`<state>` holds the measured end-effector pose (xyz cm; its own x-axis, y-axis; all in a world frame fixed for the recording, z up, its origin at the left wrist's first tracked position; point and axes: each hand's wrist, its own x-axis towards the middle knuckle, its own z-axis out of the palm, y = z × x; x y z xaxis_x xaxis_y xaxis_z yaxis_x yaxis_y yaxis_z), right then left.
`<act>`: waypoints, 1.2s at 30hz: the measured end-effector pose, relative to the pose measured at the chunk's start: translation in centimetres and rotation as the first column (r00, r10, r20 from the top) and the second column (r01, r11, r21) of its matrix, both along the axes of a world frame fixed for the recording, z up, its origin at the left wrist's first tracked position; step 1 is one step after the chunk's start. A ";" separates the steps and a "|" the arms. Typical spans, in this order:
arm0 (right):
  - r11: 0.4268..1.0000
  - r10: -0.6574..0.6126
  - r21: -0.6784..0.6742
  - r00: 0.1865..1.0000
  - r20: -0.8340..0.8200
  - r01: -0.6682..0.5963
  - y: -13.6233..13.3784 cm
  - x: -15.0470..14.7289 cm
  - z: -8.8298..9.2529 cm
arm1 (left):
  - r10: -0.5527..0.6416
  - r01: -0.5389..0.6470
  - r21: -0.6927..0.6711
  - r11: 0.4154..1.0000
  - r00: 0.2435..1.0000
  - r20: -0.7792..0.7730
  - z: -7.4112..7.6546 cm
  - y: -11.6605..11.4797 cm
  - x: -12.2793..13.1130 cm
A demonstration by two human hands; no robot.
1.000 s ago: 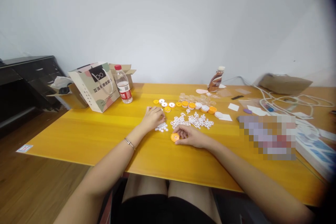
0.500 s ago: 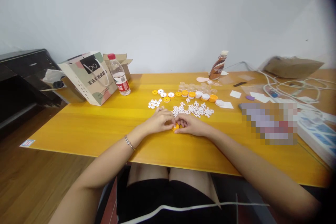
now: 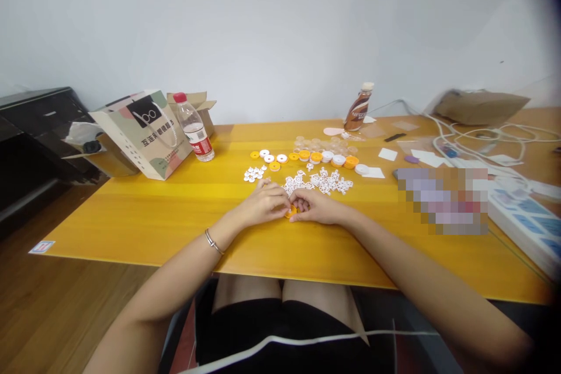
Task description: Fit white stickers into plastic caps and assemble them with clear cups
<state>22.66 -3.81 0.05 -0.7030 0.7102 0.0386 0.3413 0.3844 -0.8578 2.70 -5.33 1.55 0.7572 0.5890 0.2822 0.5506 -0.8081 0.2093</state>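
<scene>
A small orange round piece with a raised rim (image 3: 291, 212) rests low over the table between my two hands. My right hand (image 3: 319, 208) grips its near right side, thumb in front and fingers curled behind. From the left, my left hand (image 3: 266, 204) pinches thumb and fingertips together at the piece's upper edge; whatever is in that pinch is hidden. Just beyond my hands lies a pile of white pieces with holes (image 3: 326, 182). Small white knob-like pieces (image 3: 255, 173) are grouped behind my left hand. Farther back run orange and white discs (image 3: 315, 158).
Clear plastic cups (image 3: 326, 145) sit behind the discs. At left stand a paper bag (image 3: 151, 134), a water bottle (image 3: 195, 128) and a carton (image 3: 205, 108). A brown bottle (image 3: 358, 108) stands at the back. White cables (image 3: 442, 149) and a power strip (image 3: 521, 222) lie at right.
The whole view has shifted slightly. Both hands stay at the orange piece in nearly the same pose, with only a small shift of the left fingertips on it.
</scene>
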 end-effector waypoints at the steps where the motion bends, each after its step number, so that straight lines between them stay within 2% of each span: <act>1: 1.000 0.000 0.010 1.000 0.008 -0.001 0.0 0.0 0.0 | 0.004 -0.004 0.004 1.000 1.000 0.007 0.0 0.0 0.0; 13: 0.999 0.025 0.024 1.000 0.000 -0.025 0.1 0.2 0.0 | -0.060 0.060 -0.052 0.997 0.998 -0.010 0.1 0.2 -0.1; 20: 0.998 -0.034 0.054 0.999 -0.015 0.035 -0.1 0.1 -0.4 | -0.138 0.137 -0.047 0.989 0.990 -0.027 0.6 -0.2 -0.4; 27: 0.963 -0.040 0.260 0.995 -0.095 0.064 -1.1 0.6 -1.6 | -0.082 0.081 -0.077 0.994 0.997 -0.002 0.3 -1.5 -1.0; 36: 0.922 -0.101 0.361 0.987 -0.121 0.139 -2.1 0.7 -1.9 | -0.046 0.047 -0.102 0.994 0.999 0.013 0.3 -2.2 -1.0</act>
<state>23.32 -5.91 -1.90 -0.5928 0.7113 0.3777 0.3255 0.6406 -0.6954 1.72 -7.50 1.85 0.7819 0.5792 0.2306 0.5102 -0.8071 0.2972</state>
